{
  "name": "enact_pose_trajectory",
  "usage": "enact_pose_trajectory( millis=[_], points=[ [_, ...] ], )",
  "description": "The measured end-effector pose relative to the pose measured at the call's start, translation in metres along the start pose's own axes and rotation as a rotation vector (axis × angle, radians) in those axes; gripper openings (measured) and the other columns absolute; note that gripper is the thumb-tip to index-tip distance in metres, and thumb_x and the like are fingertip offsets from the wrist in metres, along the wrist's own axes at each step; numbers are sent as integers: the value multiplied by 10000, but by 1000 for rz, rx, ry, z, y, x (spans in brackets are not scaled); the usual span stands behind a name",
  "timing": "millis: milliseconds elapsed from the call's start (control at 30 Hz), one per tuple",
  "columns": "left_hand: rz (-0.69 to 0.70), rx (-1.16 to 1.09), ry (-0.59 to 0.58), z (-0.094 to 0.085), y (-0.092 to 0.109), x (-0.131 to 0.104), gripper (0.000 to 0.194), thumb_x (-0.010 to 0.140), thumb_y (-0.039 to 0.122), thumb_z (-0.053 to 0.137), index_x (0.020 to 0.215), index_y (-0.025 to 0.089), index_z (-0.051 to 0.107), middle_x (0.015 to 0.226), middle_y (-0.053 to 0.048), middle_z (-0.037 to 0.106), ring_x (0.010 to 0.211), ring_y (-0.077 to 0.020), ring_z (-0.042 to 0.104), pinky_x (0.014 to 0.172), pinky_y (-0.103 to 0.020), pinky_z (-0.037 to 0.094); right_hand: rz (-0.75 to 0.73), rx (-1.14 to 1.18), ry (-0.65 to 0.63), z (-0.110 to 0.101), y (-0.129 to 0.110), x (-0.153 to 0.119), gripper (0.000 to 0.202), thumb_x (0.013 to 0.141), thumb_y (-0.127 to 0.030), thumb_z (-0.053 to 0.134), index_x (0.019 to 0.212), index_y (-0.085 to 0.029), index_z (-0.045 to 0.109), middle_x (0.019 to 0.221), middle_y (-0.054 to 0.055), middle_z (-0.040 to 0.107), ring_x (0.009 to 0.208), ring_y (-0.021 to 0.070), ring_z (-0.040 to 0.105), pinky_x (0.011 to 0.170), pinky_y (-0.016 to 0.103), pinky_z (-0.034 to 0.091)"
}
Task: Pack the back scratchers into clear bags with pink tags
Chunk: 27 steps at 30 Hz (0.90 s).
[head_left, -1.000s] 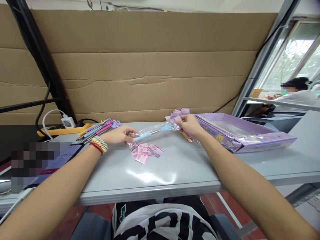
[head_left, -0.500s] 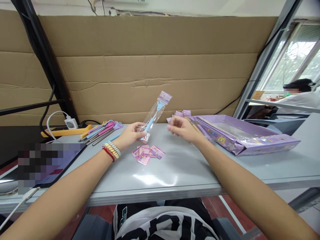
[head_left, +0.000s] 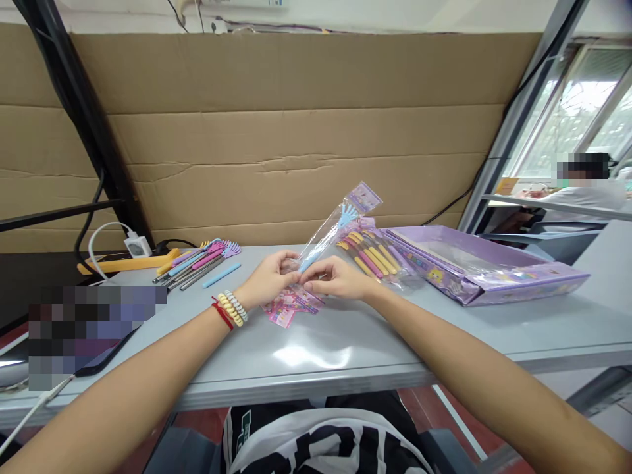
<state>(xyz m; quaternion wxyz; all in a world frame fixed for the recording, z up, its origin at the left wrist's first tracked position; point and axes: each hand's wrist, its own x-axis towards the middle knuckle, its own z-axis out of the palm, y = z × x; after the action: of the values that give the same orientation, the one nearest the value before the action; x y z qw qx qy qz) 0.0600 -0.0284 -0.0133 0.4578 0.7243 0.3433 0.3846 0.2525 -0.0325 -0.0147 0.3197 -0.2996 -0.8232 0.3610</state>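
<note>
One clear bag point(head_left: 320, 238) with a light blue back scratcher point(head_left: 347, 215) inside is held up over the middle of the table point(head_left: 237, 362), tilted so its purple header card point(head_left: 364, 197) points up and to the right. Left hand point(head_left: 272, 280) has its fingers pinched on the lower end of the bag, and the right hand point(head_left: 338, 278) is just beside it, fingers closed on that same end. Under them there's a little pile of pink cards point(head_left: 284, 315), partly hidden. Off to the right, a bunch of bagged scratchers point(head_left: 372, 257), mostly yellow and pink handles, lies next to an open purple box point(head_left: 444, 276). Over on the left you've got loose scratchers point(head_left: 207, 260) in mixed colours, plus a blue stick point(head_left: 222, 275) near them. Behind those, a yellow thing point(head_left: 131, 263) I can't identify and a white plug point(head_left: 137, 245). Cardboard point(head_left: 296, 131) covers the back, and another person point(head_left: 587, 191) is over by the window point(head_left: 573, 105).
</note>
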Motion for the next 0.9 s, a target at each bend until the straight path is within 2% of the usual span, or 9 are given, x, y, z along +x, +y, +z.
enact_pose_trajectory(
  millis=[133,267,367,500,600,767,900],
  points=[
    [-8,-61,-36,1,-1,0,401,723,330,703,1032,125,551,930,-81,675,797,-181,648,696,-323,525,46,-133,82,2,-6,0,327,804,-428,578,696,-137,683,529,-19,484,487,78,404,464,217,316],
    [-17,-88,-95,2,1,-2,517,707,277,716,1170,133,539,1122,-120,643,918,-209,639,730,-322,519,92,-240,204,1,-12,0,432,795,-510,560,580,-141,625,480,-17,456,434,69,364,427,226,255],
    [26,-91,-231,4,6,-6,651,686,191,705,1299,169,486,1319,-137,533,1120,-261,562,843,-365,502,102,-330,326,1,-13,2,494,752,-567,585,492,-149,537,440,-26,399,435,66,330,426,227,233],
    [111,-134,-436,5,11,-11,670,661,136,682,1303,218,508,1439,-86,423,1293,-286,417,1027,-445,402,70,-385,468,0,-10,3,536,670,-599,650,450,-166,423,450,-39,348,471,65,304,437,223,230],
    [101,-168,-486,1,9,-12,717,650,103,668,1332,234,489,1466,-83,390,1313,-290,398,1071,-475,351,61,-401,440,-1,-10,3,481,653,-523,686,475,-176,405,463,-47,353,478,67,313,442,216,236],
    [58,-191,-482,-3,3,-11,718,663,108,661,1349,221,479,1474,-107,378,1285,-308,437,1065,-509,350,43,-504,356,-1,-9,1,268,614,-219,589,476,-184,362,456,-60,340,473,62,298,456,210,222],
    [102,-129,-449,-4,6,-11,651,683,150,681,1312,218,525,1469,-125,381,1295,-318,425,1032,-509,390,-15,-550,421,-3,-6,2,259,579,-209,509,460,-191,279,454,-61,250,473,62,246,455,224,186]
  ],
)
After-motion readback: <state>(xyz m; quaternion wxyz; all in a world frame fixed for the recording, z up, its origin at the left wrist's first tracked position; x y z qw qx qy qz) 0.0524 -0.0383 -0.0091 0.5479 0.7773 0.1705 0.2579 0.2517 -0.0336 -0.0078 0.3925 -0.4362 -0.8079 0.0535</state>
